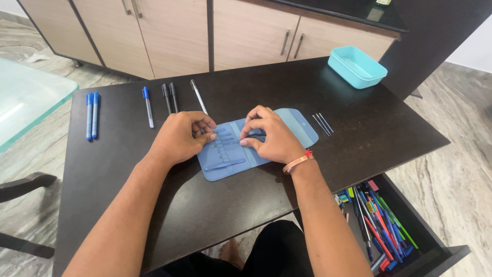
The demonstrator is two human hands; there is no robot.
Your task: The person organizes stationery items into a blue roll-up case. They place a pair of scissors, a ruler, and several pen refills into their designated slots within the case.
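On the dark table (pixel 359 133): one open blue pen case (pixel 241 154), one turquoise box (pixel 357 66), two blue pens (pixel 91 115) side by side at far left, one further blue-capped pen (pixel 147 106), two black pens (pixel 170 97), one white pen (pixel 198 96), and two or three thin refills (pixel 323 123), exact number too fine to tell. Two hands, left hand (pixel 179 136) and right hand (pixel 271 136), on the case. One open drawer (pixel 435 241) holding many mixed pens, too crowded to count.
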